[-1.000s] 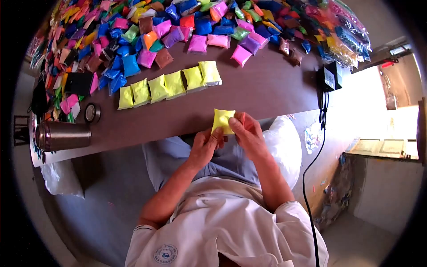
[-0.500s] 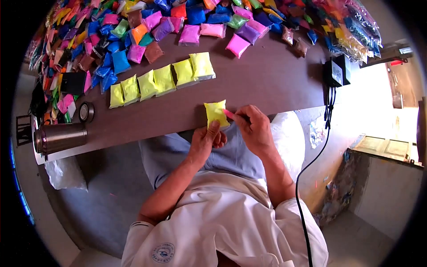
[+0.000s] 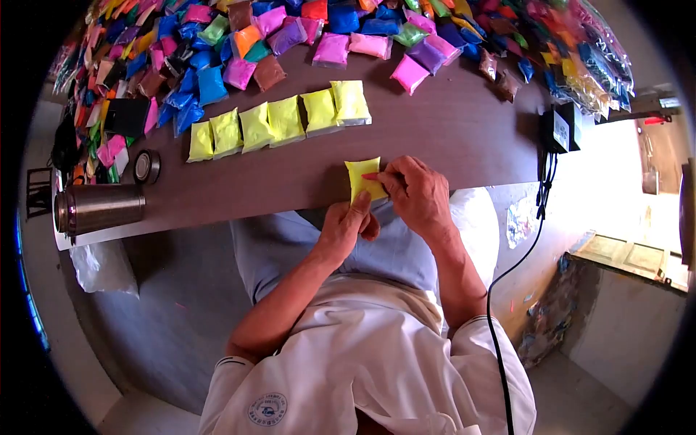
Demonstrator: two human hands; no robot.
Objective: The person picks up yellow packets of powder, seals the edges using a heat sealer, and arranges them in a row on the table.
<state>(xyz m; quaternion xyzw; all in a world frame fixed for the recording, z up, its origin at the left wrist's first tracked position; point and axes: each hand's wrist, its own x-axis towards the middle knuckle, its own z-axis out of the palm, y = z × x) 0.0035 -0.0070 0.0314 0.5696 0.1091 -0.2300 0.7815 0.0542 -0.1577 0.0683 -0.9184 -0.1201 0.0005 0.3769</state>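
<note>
At the front edge of the brown table, a yellow packet [image 3: 362, 174] is pinched at its lower edge by my left hand [image 3: 349, 225], thumb on top. My right hand [image 3: 418, 192] has its fingers closed on a small pink piece [image 3: 371, 176], whose tip lies over the face of that packet. What the piece is, I cannot make out. Beyond my hands, several more yellow packets [image 3: 286, 119] form a slanting row on the table, side by side.
A heap of coloured packets [image 3: 279, 36] covers the far side of the table [image 3: 464, 130]. At the left are a steel flask [image 3: 105, 209] and a round lid [image 3: 146, 167]. A black box [image 3: 558, 129] with hanging cables stands at the right edge.
The view has shifted slightly, so the table items appear further right. The pink tip now lies further over the packet, with my right hand closer to it. Both hands keep their hold.
</note>
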